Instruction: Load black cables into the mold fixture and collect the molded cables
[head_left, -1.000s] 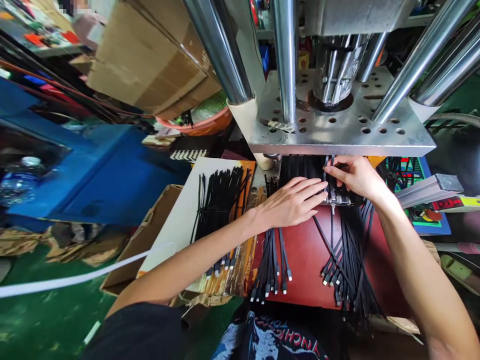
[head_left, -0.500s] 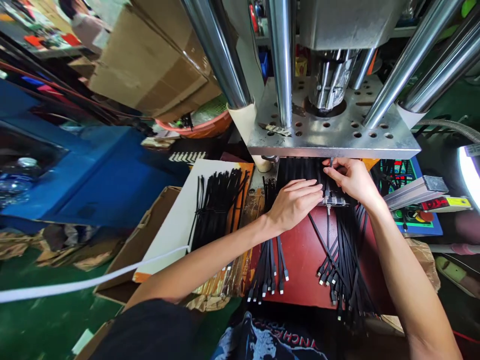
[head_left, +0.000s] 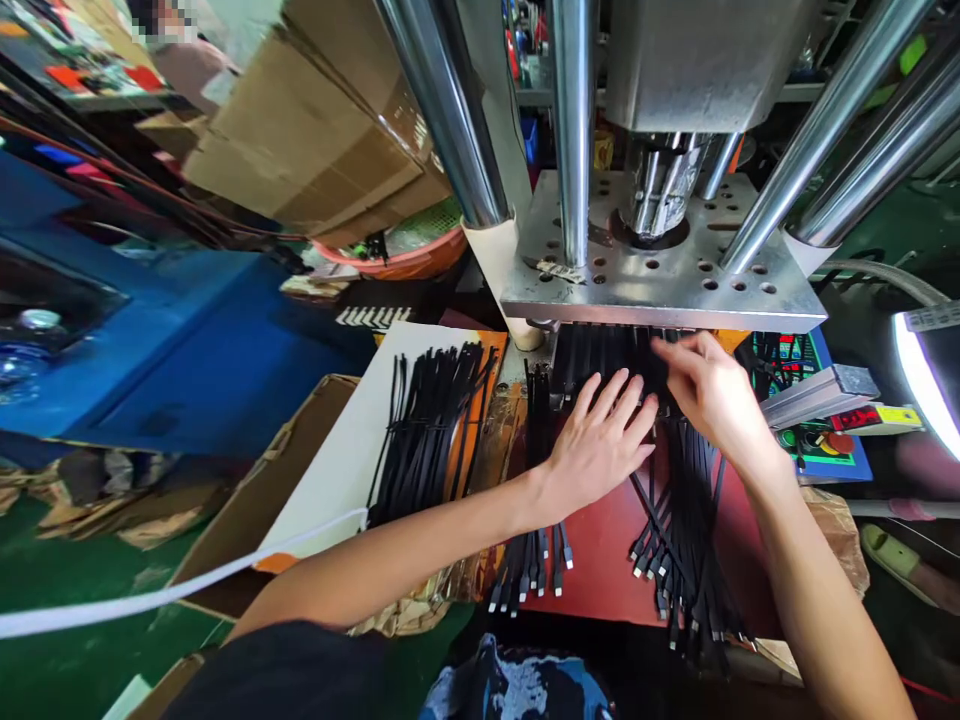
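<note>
- Left hand (head_left: 604, 445) spread wide, palm down, over the red tabletop (head_left: 596, 560)!
- Right hand (head_left: 712, 395) half curled, just below the metal plate (head_left: 667, 312)!
- Black cables (head_left: 694, 510) trail toward the wearer; another bunch (head_left: 427, 440) lies on white board (head_left: 343, 460)!

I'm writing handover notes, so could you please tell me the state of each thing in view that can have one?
Left hand: open, fingers spread, palm down
Right hand: fingers bent, slightly blurred; grip unclear
Cables on red table: some crossed, plug ends toward the wearer
Board cables on white board: bunched, lying down
Plate: over black strips; contact hidden
Lamp: lit
Bottle: upright, capped
Carton: tilted
</note>
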